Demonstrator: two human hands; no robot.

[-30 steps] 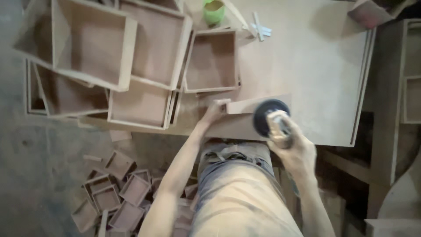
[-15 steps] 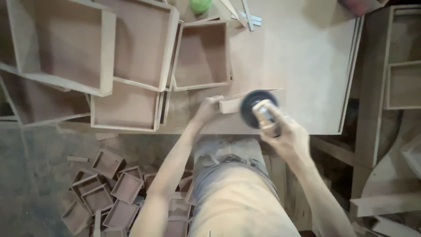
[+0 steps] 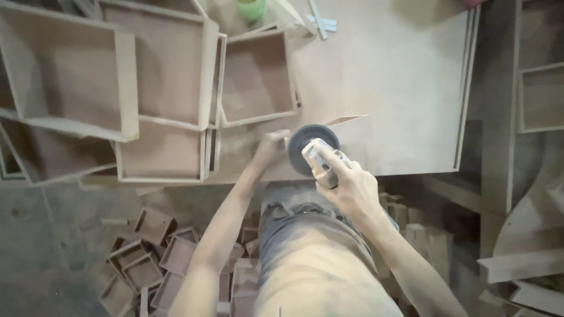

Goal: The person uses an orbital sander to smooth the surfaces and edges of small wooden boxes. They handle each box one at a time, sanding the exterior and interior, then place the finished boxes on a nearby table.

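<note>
The right hand (image 3: 351, 186) is wrapping its fingers tightly around the pale body of a handheld disc sander (image 3: 317, 154), whose dark round disc is lying against a small wooden piece (image 3: 338, 124) at the near edge of the worktop (image 3: 399, 76). The left hand (image 3: 271, 147) is pressing down on the worktop just to the left of the sander, touching the left end of that wooden piece; its fingers are bunched together, though the blur is hiding whether they are pinching the wood or only resting on it.

An open wooden box (image 3: 257, 79) is sitting just beyond the sander on the worktop, and a wider box (image 3: 163, 154) is lying to the sander's left, beside the first. A larger frame (image 3: 161, 61) and another tilted one (image 3: 70, 73) are standing farther left of the sander. A green cup (image 3: 251, 10) is sitting well beyond the sander, at the far edge of the worktop, next to a few thin wooden strips (image 3: 320, 23). Below and to the left of the sander, on the floor, a heap of small wooden trays (image 3: 155, 258) is lying beside the person's dusty trousers (image 3: 311, 258).
</note>
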